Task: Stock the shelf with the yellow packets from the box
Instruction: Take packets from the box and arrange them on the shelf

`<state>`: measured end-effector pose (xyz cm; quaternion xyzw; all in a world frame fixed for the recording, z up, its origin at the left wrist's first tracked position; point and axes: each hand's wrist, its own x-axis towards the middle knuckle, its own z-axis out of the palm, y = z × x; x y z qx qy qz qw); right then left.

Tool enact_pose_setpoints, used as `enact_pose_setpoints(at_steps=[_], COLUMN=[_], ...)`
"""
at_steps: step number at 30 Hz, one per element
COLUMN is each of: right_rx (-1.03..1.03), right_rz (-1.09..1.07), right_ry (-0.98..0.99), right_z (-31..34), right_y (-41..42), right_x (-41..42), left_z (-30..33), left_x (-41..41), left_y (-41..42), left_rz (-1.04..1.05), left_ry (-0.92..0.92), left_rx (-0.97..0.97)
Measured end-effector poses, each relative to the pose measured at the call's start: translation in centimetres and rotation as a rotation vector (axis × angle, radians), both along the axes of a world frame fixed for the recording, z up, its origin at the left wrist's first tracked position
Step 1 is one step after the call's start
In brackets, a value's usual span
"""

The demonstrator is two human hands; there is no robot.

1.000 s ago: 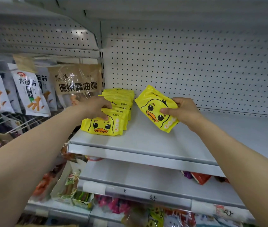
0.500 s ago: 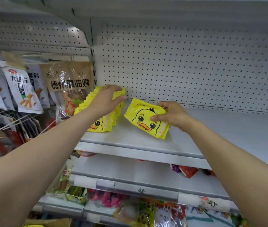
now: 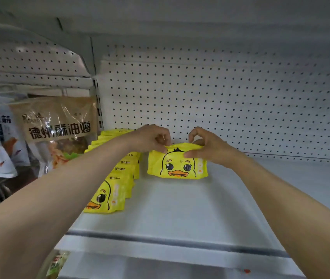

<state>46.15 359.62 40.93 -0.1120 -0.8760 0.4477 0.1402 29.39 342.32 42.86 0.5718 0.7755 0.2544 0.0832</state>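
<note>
A yellow packet with a duck face [image 3: 177, 166] stands upright on the white shelf [image 3: 180, 208], near the pegboard back wall. My left hand [image 3: 150, 140] pinches its top left edge and my right hand [image 3: 204, 146] pinches its top right edge. To its left runs a row of several more yellow duck packets [image 3: 115, 186], leaning one behind another from the shelf's front toward the back; my left forearm hides part of it. The box is not in view.
Brown and white snack bags [image 3: 59, 125] hang on hooks in the bay to the left. The shelf's front lip [image 3: 160, 244] crosses below my arms, with a lower shelf under it. The white pegboard [image 3: 230, 105] closes the back.
My left hand has left the row of packets and joined the right on the single packet. That packet has gone from tilted in my right hand to standing upright further back on the shelf.
</note>
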Motion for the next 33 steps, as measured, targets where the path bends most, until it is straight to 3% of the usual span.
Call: enact_pose_setpoints(at_steps=[5,9,21,27,33], right_rx=[-0.119,-0.087,0.373,0.566,0.891], right_rz=[-0.005,-0.096,-0.232,-0.303,-0.394], right_ry=[0.031,0.015,-0.041,-0.057,-0.092], right_z=[-0.8,-1.1,-3.5,-4.4,-4.6], right_y=[2.8,4.1,3.7,2.8,2.1], right_x=[-2.4,-4.4,-9.7,-11.0,-11.3], left_z=[0.8,0.6,-2.1,-3.3,-3.5], left_x=[-3.6,-5.9,-8.2,-8.2,-7.7], left_y=[1.2,2.5,5.8,6.7,6.6], left_rz=[0.016,0.051,0.21,0.311,0.338], left_ry=[-0.015,0.026,0.268,0.515,0.661], left_rx=[-0.032,-0.067,-0.035,-0.236,-0.217])
